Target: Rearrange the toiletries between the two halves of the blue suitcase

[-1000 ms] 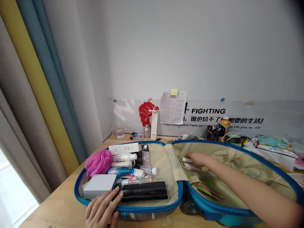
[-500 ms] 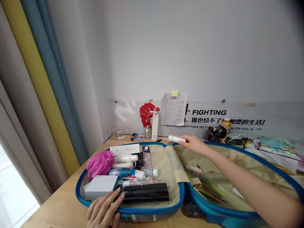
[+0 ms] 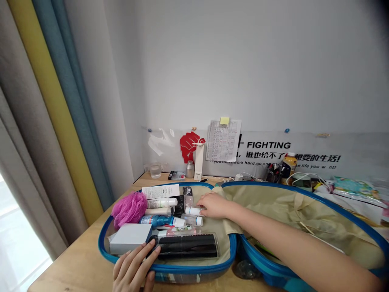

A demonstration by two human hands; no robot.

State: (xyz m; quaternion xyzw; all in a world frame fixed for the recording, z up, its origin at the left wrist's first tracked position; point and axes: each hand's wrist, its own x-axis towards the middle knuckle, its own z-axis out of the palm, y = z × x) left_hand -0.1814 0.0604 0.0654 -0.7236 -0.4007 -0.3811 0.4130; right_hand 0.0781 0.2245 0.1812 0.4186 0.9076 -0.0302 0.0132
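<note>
An open blue suitcase [image 3: 231, 243] with beige lining lies on a wooden desk. My right hand [image 3: 214, 205] reaches into its left half and grips a small white tube [image 3: 192, 211] among the toiletries. My left hand [image 3: 133, 267] rests on the suitcase's near rim, fingers spread, touching a white box [image 3: 129, 238] and a black cylinder case [image 3: 185, 245]. In the left half also lie a pink bath puff [image 3: 129, 208], several tubes and bottles [image 3: 161, 220] and a paper leaflet [image 3: 160, 190].
The right half of the suitcase [image 3: 304, 215] holds folded beige lining. Behind it stand a bottle [image 3: 288, 163], cables, pens, a glass [image 3: 154, 170] and a small metal bottle [image 3: 190, 169]. Curtains [image 3: 45, 121] hang at left. Packets [image 3: 352, 188] lie at right.
My right hand lifted a small white tube out of the right half, carried it across the hinge and lowered it among the toiletries in the left half. My left hand stayed put.
</note>
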